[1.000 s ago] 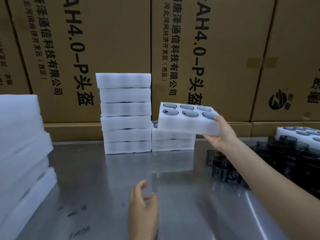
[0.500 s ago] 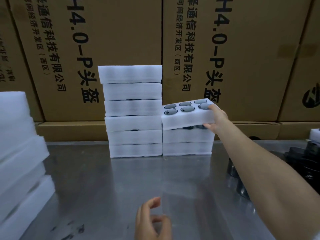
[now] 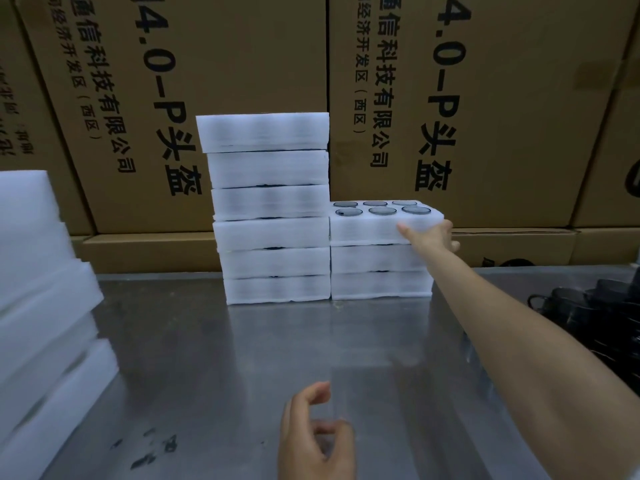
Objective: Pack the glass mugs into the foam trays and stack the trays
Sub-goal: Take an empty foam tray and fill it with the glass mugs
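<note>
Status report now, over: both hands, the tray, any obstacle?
Right hand touching white foam tray of six glass mugs, set on short stack. Left hand idle, loosely curled, over steel table. Nothing in the way.

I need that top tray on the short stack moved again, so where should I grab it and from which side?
Grip the top tray by its short right end, coming from the right, probably the easiest way in. The tall stack butts against its left end, and the mug rims fill the top. The right hand already sits there.
</note>
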Demonstrator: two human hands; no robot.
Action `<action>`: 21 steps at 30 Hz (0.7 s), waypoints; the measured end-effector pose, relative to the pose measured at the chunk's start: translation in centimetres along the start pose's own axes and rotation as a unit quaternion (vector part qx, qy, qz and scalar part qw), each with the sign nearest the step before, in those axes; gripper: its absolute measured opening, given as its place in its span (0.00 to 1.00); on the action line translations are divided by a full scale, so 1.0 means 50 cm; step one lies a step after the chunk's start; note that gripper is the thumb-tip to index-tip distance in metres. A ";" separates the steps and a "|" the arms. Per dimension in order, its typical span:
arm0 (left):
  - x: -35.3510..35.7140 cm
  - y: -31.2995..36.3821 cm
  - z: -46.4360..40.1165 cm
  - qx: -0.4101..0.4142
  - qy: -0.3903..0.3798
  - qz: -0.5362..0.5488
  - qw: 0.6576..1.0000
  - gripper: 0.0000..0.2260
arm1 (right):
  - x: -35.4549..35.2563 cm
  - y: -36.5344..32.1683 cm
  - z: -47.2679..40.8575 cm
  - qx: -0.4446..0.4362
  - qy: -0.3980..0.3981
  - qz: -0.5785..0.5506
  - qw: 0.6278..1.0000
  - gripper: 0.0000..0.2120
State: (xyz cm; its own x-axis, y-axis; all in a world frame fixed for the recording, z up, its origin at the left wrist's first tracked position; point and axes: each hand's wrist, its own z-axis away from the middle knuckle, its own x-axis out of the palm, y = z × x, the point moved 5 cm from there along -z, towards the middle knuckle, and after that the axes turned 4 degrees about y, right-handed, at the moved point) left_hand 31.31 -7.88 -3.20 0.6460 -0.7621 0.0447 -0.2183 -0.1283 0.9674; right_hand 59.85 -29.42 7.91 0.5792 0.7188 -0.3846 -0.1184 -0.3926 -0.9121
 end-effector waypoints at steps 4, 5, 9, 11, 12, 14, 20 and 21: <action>0.002 -0.002 -0.003 0.007 -0.007 -0.004 1.000 0.22 | -0.001 0.003 0.004 0.004 -0.009 0.052 0.999 0.45; 0.002 -0.002 -0.004 0.008 -0.011 -0.007 1.000 0.22 | -0.003 0.007 0.011 0.011 -0.009 0.056 0.998 0.45; 0.000 0.005 -0.004 0.007 -0.022 -0.016 1.000 0.20 | -0.007 0.036 0.090 0.000 0.042 0.014 0.999 0.42; -0.002 0.011 0.000 -0.001 -0.034 -0.021 0.999 0.19 | -0.006 0.056 0.154 -0.030 0.048 -0.019 0.998 0.39; -0.004 0.012 0.001 -0.006 -0.041 -0.026 0.999 0.19 | -0.004 0.069 0.188 -0.038 0.040 -0.038 0.998 0.37; -0.007 0.011 -0.001 -0.010 -0.055 -0.037 0.998 0.17 | -0.003 0.105 0.256 -0.025 0.006 -0.082 0.996 0.35; -0.014 0.016 0.001 0.010 -0.077 -0.065 0.995 0.13 | -0.106 0.205 0.431 -0.085 -0.092 -0.088 0.988 0.18; -0.016 0.015 0.000 0.012 -0.076 -0.069 0.995 0.12 | -0.130 0.216 0.455 -0.102 -0.109 -0.093 0.984 0.12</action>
State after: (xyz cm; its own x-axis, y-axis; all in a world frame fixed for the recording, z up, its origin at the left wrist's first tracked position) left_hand 30.61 -7.38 -2.52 0.5532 -0.8233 -0.1271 -0.1537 -0.2507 0.9558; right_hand 36.46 -25.25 -2.68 0.3854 0.8867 -0.2553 0.1510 -0.3335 -0.9306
